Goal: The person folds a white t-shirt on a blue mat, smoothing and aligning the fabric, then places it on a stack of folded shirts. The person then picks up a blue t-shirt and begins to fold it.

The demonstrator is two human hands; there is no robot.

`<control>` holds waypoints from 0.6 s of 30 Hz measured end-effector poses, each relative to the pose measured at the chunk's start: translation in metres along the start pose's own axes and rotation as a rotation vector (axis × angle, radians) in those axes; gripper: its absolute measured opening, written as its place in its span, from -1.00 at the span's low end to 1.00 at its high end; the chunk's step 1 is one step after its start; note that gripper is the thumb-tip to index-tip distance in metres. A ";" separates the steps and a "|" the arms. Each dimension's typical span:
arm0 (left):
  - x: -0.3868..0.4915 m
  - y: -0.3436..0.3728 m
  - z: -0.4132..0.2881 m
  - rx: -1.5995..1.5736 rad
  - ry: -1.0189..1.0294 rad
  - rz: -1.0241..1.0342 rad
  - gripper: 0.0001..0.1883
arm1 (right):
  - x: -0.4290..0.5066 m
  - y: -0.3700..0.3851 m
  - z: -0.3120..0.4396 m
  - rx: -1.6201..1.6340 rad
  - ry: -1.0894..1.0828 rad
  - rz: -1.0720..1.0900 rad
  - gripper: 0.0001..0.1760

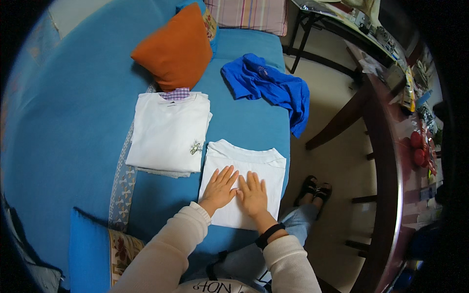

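A folded white T-shirt [244, 155] lies flat on the blue sofa seat, its neckline pointing away from me. Both palms press down on it: my left hand [220, 186] on its left half, my right hand [253, 193] on its right half. The thumbs meet near the middle, and neither hand grips anything. Just to the left rests a stack of folded shirts [165, 128]; the top one is white with a small plant print near its lower right corner. A bit of purple checked cloth [176, 94] shows at the stack's far edge.
A crumpled royal-blue garment [267, 82] hangs over the sofa's right edge. An orange cushion [179, 49] stands behind the stack; a blue cushion [89, 252] is at lower left. On the right, a dark red wooden table [388, 146] with packets stands across a strip of floor.
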State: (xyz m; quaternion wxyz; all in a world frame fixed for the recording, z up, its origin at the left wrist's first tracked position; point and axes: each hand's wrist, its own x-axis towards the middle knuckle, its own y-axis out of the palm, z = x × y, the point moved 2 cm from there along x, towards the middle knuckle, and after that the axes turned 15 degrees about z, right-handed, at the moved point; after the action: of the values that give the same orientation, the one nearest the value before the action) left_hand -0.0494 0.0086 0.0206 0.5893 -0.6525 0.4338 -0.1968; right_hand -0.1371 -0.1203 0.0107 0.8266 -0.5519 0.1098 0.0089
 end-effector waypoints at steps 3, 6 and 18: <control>0.013 0.004 0.018 -0.010 -0.101 -0.018 -0.34 | 0.010 0.000 -0.014 -0.119 0.022 -0.049 -0.38; 0.024 0.009 0.041 -0.064 -0.225 -0.103 -0.30 | 0.020 0.001 -0.025 -0.085 0.067 -0.148 -0.35; 0.037 0.012 0.047 -0.006 -0.349 -0.147 -0.33 | 0.040 -0.017 -0.086 -0.134 0.346 -0.122 -0.35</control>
State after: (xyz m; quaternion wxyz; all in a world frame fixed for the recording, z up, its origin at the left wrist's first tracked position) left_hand 0.0026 0.0082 -0.0112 0.6379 -0.7083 0.2767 -0.1218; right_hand -0.1109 -0.2102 -0.0128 0.7556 -0.6048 0.2157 -0.1292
